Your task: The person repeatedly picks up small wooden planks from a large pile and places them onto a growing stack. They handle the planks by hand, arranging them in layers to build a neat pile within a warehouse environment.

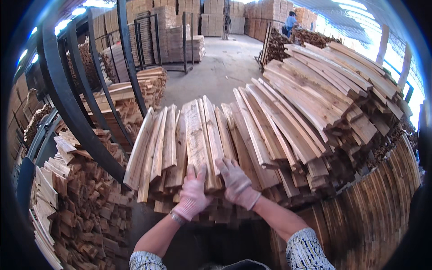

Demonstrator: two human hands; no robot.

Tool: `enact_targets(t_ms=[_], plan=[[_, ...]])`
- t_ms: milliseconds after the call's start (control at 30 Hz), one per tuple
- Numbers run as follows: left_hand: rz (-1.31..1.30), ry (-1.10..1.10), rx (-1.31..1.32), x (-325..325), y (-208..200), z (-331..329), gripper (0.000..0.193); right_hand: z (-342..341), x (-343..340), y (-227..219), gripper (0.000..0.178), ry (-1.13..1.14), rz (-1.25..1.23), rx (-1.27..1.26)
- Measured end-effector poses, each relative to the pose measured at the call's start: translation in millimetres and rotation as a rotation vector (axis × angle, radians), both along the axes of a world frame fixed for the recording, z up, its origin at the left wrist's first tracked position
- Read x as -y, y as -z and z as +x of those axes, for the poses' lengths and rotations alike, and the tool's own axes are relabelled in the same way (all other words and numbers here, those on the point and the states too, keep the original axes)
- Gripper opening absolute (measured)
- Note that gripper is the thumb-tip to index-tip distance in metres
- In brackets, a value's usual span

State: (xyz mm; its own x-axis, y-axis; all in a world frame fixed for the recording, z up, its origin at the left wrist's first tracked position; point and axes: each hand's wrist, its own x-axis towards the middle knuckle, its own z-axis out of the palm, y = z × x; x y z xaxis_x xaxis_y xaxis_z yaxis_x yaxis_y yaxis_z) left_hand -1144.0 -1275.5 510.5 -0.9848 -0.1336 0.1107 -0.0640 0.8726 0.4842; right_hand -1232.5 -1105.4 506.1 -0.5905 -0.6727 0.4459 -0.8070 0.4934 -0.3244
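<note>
My left hand, in a pinkish-white knit glove, has its fingers over the near end of a pale wooden board. To its right, my gloved right hand rests its fingers on the end of a narrower board beside that one. Both hands look closed on the boards; the undersides of the fingers are hidden. These boards lie lengthwise away from me on a wide stack of similar boards. Several more boards lie loosely side by side to the left of my hands.
Dark metal posts rise at the left, next to a heap of short wood pieces. A higher pile of boards stands at the right. Beyond lie a concrete floor and tall wood stacks. A person in blue stands far right.
</note>
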Motion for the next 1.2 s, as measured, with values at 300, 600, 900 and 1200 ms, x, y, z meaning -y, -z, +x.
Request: enact_targets(t_ms=[300,600,900,1200], plan=[[1.974,-0.184,0.110,-28.2,75.0,115.4,0.067,207.9,-79.6,5.1,0.072,-0.011,0.019,-0.038],[2.094,-0.080,0.310,-35.3,94.6,93.8,0.079,149.8,-121.3,8.3,0.058,0.002,-0.644,0.952],[1.951,-0.053,0.267,-44.0,109.6,89.0,0.090,57.8,-81.1,60.1,0.079,0.381,-0.311,1.248],[1.854,-0.317,0.275,-99.4,78.0,163.2,0.114,144.4,-162.5,116.9,0.079,-0.161,-0.618,1.555]])
